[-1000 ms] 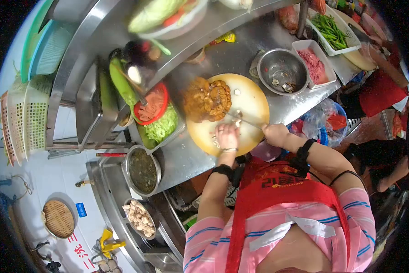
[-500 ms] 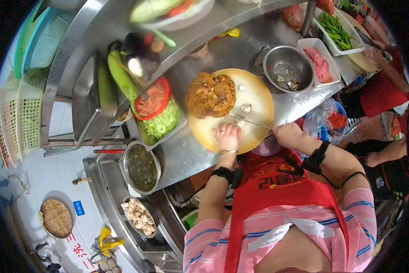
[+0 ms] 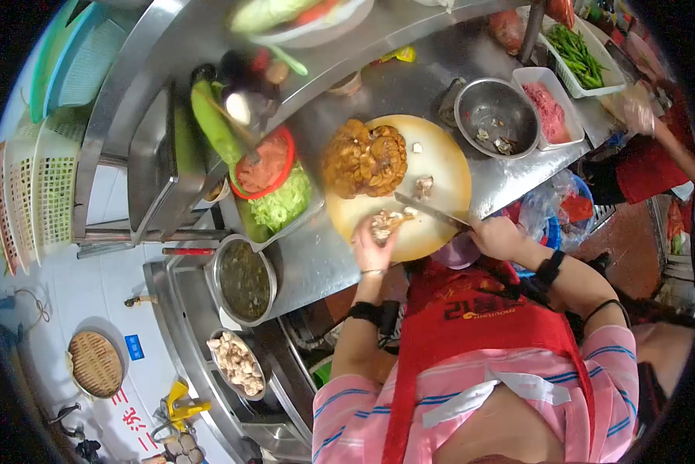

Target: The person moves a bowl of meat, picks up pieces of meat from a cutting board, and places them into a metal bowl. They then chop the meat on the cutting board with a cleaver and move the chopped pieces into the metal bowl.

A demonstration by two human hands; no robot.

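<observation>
A pale piece [image 3: 383, 225] of food sits in the fingers of my left hand [image 3: 372, 246], low over the near-left part of the round chopping board [image 3: 449, 172]; it could be mushroom or garlic, but my grip covers some of it. My right hand [image 3: 499, 237] is closed round the handle of a knife [image 3: 434, 212] at the board's near-right edge, and the blade points in toward the middle, its tip just beyond the piece. A second clump [image 3: 423, 186] lies on the board past the blade, and a small white bit [image 3: 417, 147] is nearer the far edge. A brown, glossy heap [image 3: 365, 158] fills the board's far-left side.

The board rests along the near edge of the steel worktop [image 3: 309, 261]. To its right stand a metal bowl [image 3: 471, 107] with scraps in the bottom, a white tub [image 3: 520, 76] of pink meat beside it, and a basket [image 3: 597, 89] of green peppers toward the worktop's far-right corner. Left of the board, shredded greens [image 3: 282, 203] and a red-rimmed bowl [image 3: 291, 155] share a steel container [image 3: 287, 230]. A pot [image 3: 268, 271] of something dark sits by the worktop's left end. Near the right end, another person's hand [image 3: 638, 114] is blurred.
</observation>
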